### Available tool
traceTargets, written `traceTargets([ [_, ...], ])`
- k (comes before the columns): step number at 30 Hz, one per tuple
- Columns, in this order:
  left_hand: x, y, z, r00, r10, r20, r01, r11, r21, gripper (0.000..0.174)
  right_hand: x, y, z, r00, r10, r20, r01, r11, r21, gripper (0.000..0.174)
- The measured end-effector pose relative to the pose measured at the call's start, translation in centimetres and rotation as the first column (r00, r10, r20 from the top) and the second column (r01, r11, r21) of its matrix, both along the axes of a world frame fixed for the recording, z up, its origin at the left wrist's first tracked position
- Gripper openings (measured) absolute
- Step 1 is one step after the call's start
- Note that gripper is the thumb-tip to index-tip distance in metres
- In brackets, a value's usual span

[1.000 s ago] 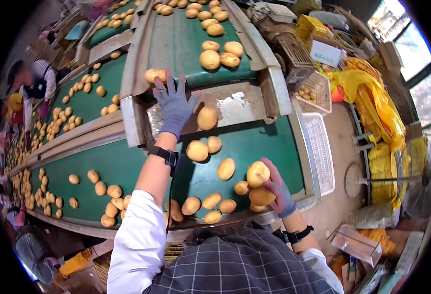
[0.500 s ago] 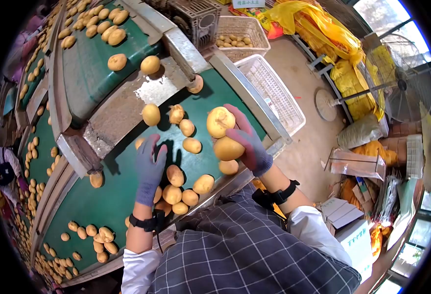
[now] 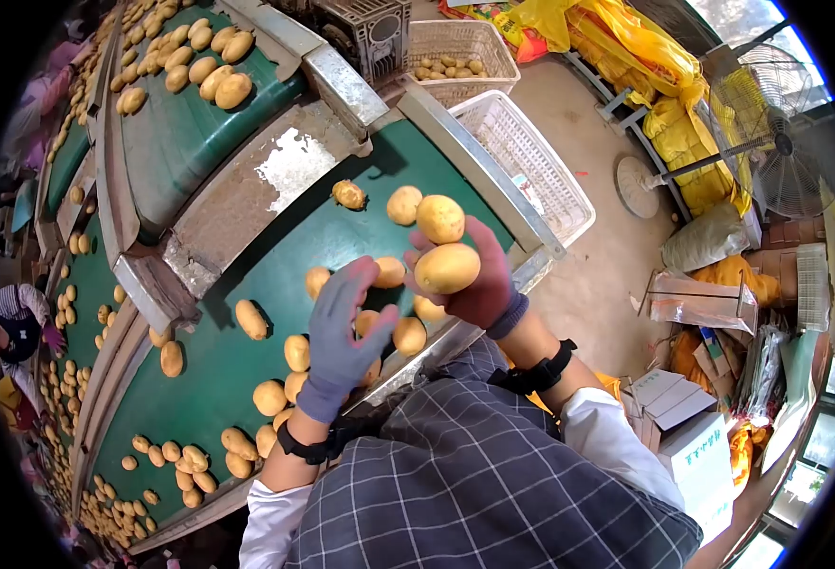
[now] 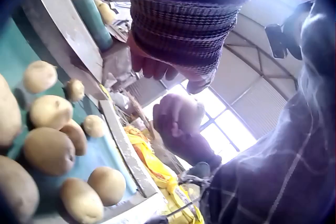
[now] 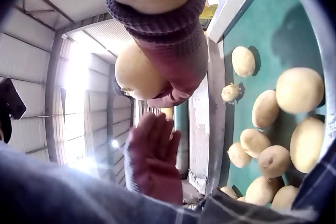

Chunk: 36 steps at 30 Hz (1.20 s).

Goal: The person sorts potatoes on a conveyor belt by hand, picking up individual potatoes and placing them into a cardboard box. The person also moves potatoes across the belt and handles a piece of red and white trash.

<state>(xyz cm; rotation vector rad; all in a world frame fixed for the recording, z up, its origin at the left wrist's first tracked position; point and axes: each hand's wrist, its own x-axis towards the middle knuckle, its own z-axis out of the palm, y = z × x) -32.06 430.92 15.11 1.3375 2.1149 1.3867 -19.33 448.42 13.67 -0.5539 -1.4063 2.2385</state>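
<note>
Two potatoes, an upper one [image 3: 439, 219] and a lower one [image 3: 448, 268], rest in my gloved right hand [image 3: 482, 284], whose fingers curl round them above the green belt [image 3: 213, 365]. To its left my gloved left hand [image 3: 340, 332] is held over the belt, fingers extended and palm turned toward the right hand, with nothing gripped. In the right wrist view a large potato [image 5: 139, 71] lies against the right hand [image 5: 176, 71], and the left hand [image 5: 155, 161] faces it. Several potatoes, one of them [image 3: 251, 320] left of my left hand, lie on the belt.
An upper belt [image 3: 190, 142] carrying potatoes stands at the upper left. Beyond the metal edge are a white crate [image 3: 555, 199] and a crate of potatoes [image 3: 465, 90]. A fan [image 3: 780, 142] and cardboard boxes [image 3: 669, 398] stand at the right. Another person [image 3: 21, 327] is at the far left.
The view has swung toward the right. My left hand has come back from the upper belt's end and closer to my right hand, which still holds two potatoes. Potatoes on the belt have shifted.
</note>
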Motion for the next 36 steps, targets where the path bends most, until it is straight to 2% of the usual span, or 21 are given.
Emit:
traceTargets([
  [2,1.1,1.2,1.0,0.993,-0.038,-0.114,0.041,0.999,0.025,0.060,0.4,-0.2,-1.2,0.985,0.059,-0.164,-0.029,0.983,0.181,0.068],
  [3,1.6,1.8,1.3,0.984,-0.068,-0.166,0.075,0.996,0.038,0.063,0.8,0.3,-1.4,0.989,0.109,-0.103,-0.039,0.850,0.526,0.070],
  [4,1.7,2.0,1.3,0.981,-0.064,-0.184,0.073,0.996,0.042,0.063,1.3,0.9,-1.8,0.993,0.119,-0.016,-0.059,0.601,0.797,0.072],
  [5,1.6,1.7,1.3,0.978,-0.074,-0.197,0.085,0.995,0.046,0.062,2.1,0.0,-4.7,0.954,0.187,-0.233,-0.086,0.919,0.386,0.067],
  [6,1.5,1.5,1.1,0.974,-0.097,-0.204,0.109,0.993,0.048,0.062,3.9,0.0,-4.0,0.917,0.174,-0.359,-0.261,0.942,-0.210,0.062],
  [7,1.1,1.0,0.7,0.978,-0.091,-0.190,0.097,0.995,0.021,0.059,5.8,0.1,-3.3,0.919,-0.048,-0.392,-0.289,0.597,-0.749,0.056],
  [8,0.2,0.4,-0.3,0.981,-0.089,-0.172,0.088,0.996,-0.016,0.056,7.9,0.5,-3.6,0.904,-0.093,-0.416,-0.318,0.506,-0.802,0.051],
  [10,-1.0,-1.0,-2.4,0.987,-0.054,-0.149,0.037,0.993,-0.110,0.049,13.9,0.3,-5.0,0.867,-0.267,-0.422,-0.183,0.616,-0.766,0.054],
  [11,-1.8,-1.9,-3.5,0.983,-0.078,-0.165,0.050,0.984,-0.168,0.047,18.0,0.5,-5.6,0.924,-0.313,-0.219,0.031,0.633,-0.773,0.057],
  [14,-3.2,-4.4,-5.3,0.967,-0.157,-0.199,0.095,0.952,-0.292,0.043,29.6,-0.2,-4.5,0.855,-0.493,-0.163,0.330,0.759,-0.562,0.067],
  [16,-4.2,-5.2,-6.1,0.953,-0.216,-0.210,0.135,0.929,-0.344,0.042,35.1,-2.6,-4.7,0.703,-0.703,-0.108,0.610,0.675,-0.415,0.063],
  [18,-4.9,-5.0,-6.8,0.938,-0.266,-0.222,0.175,0.916,-0.360,0.041,40.1,-5.3,-5.4,0.482,-0.870,-0.101,0.684,0.446,-0.577,0.051],
  [20,-5.4,-4.0,-7.2,0.932,-0.277,-0.235,0.184,0.918,-0.352,0.041,44.7,-8.0,-6.6,0.350,-0.922,-0.168,0.727,0.380,-0.572,0.049],
  [22,-5.5,-2.9,-6.9,0.926,-0.285,-0.247,0.195,0.923,-0.332,0.041,49.3,-11.0,-8.8,0.153,-0.988,-0.009,0.872,0.140,-0.469,0.048],
  [23,-5.8,-2.6,-7.3,0.922,-0.290,-0.256,0.199,0.924,-0.327,0.040,52.5,-12.5,-10.1,0.164,-0.982,0.090,0.884,0.106,-0.455,0.048],
  [26,-4.8,-1.7,-6.8,0.931,-0.274,-0.242,0.190,0.928,-0.320,0.039,53.9,-12.9,-13.5,-0.330,-0.917,0.226,0.917,-0.254,0.308,0.055],
  [27,-4.7,-1.8,-6.9,0.930,-0.280,-0.238,0.190,0.921,-0.339,0.040,54.1,-12.8,-14.1,-0.354,-0.902,0.249,0.905,-0.264,0.333,0.063],
  [30,-4.2,-3.3,-6.6,0.941,-0.248,-0.230,0.158,0.923,-0.351,0.043,49.8,-10.1,-12.9,-0.140,-0.973,0.182,0.981,-0.112,0.157,0.062],
  [33,-2.0,-6.6,-7.1,0.938,-0.194,-0.288,0.070,0.918,-0.391,0.051,43.3,-6.6,-9.0,0.221,-0.968,0.118,0.975,0.216,-0.056,0.069],
  [34,-1.8,-8.1,-8.2,0.874,-0.243,-0.420,0.062,0.915,-0.399,0.063,41.7,-5.4,-8.6,0.305,-0.950,0.063,0.947,0.296,-0.124,0.070],
  [36,0.5,-10.2,-9.1,0.883,-0.239,-0.404,0.061,0.912,-0.406,0.080,38.6,-3.7,-6.7,0.432,-0.901,0.036,0.893,0.421,-0.159,0.073],
])
